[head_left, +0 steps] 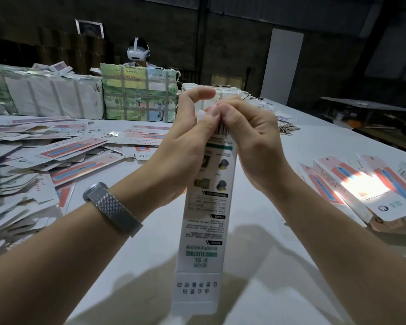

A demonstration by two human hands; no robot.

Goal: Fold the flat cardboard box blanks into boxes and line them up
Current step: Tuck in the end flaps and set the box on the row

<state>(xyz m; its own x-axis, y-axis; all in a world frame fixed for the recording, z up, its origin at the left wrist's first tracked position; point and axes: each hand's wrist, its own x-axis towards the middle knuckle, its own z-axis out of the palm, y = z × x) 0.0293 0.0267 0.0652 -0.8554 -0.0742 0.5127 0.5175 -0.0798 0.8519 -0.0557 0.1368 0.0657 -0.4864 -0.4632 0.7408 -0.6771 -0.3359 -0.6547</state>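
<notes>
A long, narrow white box (205, 221) with green print hangs upright in the middle of the view, above the white table (263, 266). My left hand (185, 141) grips its upper part from the left, thumb on the printed face. My right hand (249, 139) pinches the top end flap against it from the right. The bottom flap hangs unfolded near the lower edge of the view. Folded boxes (352, 184) with pink and blue print lie side by side at the right.
A big loose heap of flat blanks (45, 165) covers the table's left side. Taped bundles (138, 95) and wrapped stacks (45, 95) stand along the far edge. A person wearing a white headset (137, 52) sits behind them. The table's right edge runs diagonally.
</notes>
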